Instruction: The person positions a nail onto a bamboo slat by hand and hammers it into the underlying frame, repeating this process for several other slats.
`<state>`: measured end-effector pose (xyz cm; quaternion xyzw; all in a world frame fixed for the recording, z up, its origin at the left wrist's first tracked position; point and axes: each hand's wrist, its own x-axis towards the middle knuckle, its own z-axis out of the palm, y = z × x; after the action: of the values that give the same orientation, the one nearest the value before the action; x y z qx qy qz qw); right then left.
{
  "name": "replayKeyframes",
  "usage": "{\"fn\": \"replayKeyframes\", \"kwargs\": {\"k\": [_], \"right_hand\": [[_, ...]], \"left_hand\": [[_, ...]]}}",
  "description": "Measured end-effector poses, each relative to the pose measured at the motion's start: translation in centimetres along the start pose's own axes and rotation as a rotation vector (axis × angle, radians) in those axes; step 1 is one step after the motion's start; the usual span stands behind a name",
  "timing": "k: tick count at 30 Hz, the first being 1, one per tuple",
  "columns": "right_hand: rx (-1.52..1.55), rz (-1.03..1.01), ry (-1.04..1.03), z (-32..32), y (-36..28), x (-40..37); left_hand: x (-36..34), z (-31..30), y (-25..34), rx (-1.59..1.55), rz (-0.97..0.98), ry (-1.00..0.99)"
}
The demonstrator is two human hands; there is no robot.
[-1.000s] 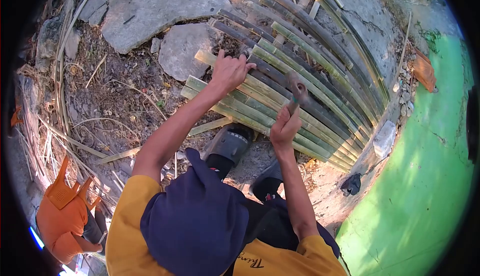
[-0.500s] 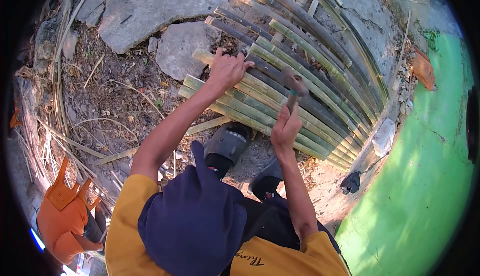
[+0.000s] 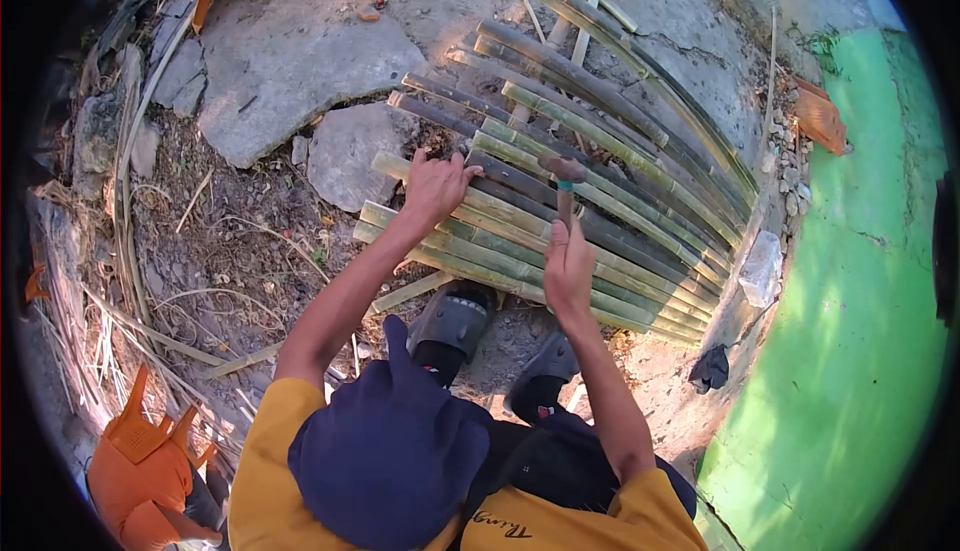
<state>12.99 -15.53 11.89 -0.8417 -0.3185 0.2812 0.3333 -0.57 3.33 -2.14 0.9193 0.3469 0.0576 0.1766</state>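
Listener: Hands first, please. What are they doing?

Describer: The person's left hand [image 3: 435, 186] is lying spread, fingers apart, on a bamboo panel [image 3: 620, 221], pressing on the slats near its left end. The right hand [image 3: 568, 269] is wrapping tightly round the handle of a hammer [image 3: 563, 176], clamped on it, just right of the left hand and nearer the person.

Listener: Where is the hammer pointing?

Describer: Its handle is reaching from the fist toward the far side. Its head is sitting over the dark slats in the middle of the panel. Whether it is touching them, I cannot tell.

Listener: And the panel itself?

Describer: It is lying flat on the ground, with green and dark split strips running left to right and thin poles sticking out past its far edge. The person's sandals [image 3: 455, 316] are standing just at its near edge.

Listener: Anything around it?

Describer: Flat stones [image 3: 340, 151] are lying just left of the panel. A green painted surface [image 3: 860, 331] is filling the right side. An orange plastic chair [image 3: 135, 451] is sitting at the near left, well apart.
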Motion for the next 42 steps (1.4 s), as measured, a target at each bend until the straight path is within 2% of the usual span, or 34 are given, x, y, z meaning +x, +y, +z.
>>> {"fn": "replayKeyframes", "kwargs": {"k": [2, 3, 5, 8, 13, 15, 18, 20, 22, 24, 27, 29, 31, 35, 37, 40, 41, 42], "right_hand": [[-0.05, -0.163, 0.068, -4.4, -0.4, 1.1], [-0.113, -0.208, 0.035, -6.6, 0.1, 1.8], [-0.224, -0.264, -0.043, -11.1, 1.4, 2.7], [-0.384, -0.309, -0.078, -16.5, 5.3, 1.4], [-0.358, -0.118, -0.087, -20.1, 9.0, -2.4], [-0.282, -0.009, -0.065, -18.9, 10.5, -2.5], [-0.165, 0.008, -0.042, -15.7, 10.3, -1.8], [-0.181, -0.021, -0.067, -13.2, 9.4, -0.4], [-0.088, -0.119, -0.077, -10.3, 7.4, 0.8], [-0.052, -0.186, -0.045, -6.9, 5.4, 1.8], [-0.014, -0.267, 0.02, -2.0, 3.7, 2.0], [-0.004, -0.29, 0.045, 0.7, 5.1, 2.5], [-0.349, -0.216, -0.135, 3.4, 7.2, 3.5], [-0.302, -0.194, -0.155, 2.1, 4.1, 3.9], [-0.028, -0.249, 0.002, 0.6, 0.7, 3.2], [-0.098, -0.272, 0.029, 2.9, 4.5, 2.7], [-0.347, -0.133, -0.121, 4.2, 7.1, 2.8], [-0.348, -0.131, -0.112, 4.0, 6.6, 2.7]], "left_hand": [[0.0, 0.0, -0.3, -0.084, -0.004, -0.07], [0.3, -0.1, -0.5, -0.067, 0.031, -0.053], [0.8, -0.6, -0.7, -0.14, -0.001, -0.138], [0.6, -2.1, 0.8, -0.147, -0.009, -0.019], [2.9, -5.0, 2.8, -0.127, 0.039, 0.085], [3.8, -3.7, 2.2, -0.08, 0.055, 0.096], [3.9, -0.2, 0.7, -0.04, 0.028, 0.021], [3.6, 0.5, 1.4, -0.056, 0.029, 0.136], [3.0, 0.9, 1.8, -0.039, 0.019, 0.157], [3.4, 1.7, 1.5, 0.013, 0.039, 0.309], [3.4, 0.6, 1.9, 0.0, -0.014, 0.181], [3.4, 0.5, 1.9, -0.013, -0.043, 0.107], [3.6, 0.5, 1.7, 0.006, -0.048, 0.057], [3.7, 0.9, 1.4, -0.019, -0.046, 0.059], [3.7, 0.5, 1.7, -0.022, -0.076, 0.024], [3.8, -0.3, 2.0, -0.052, -0.086, -0.013], [4.1, -0.2, 2.0, -0.056, -0.081, -0.003], [3.8, 0.2, 1.8, -0.073, -0.073, 0.007]]}}
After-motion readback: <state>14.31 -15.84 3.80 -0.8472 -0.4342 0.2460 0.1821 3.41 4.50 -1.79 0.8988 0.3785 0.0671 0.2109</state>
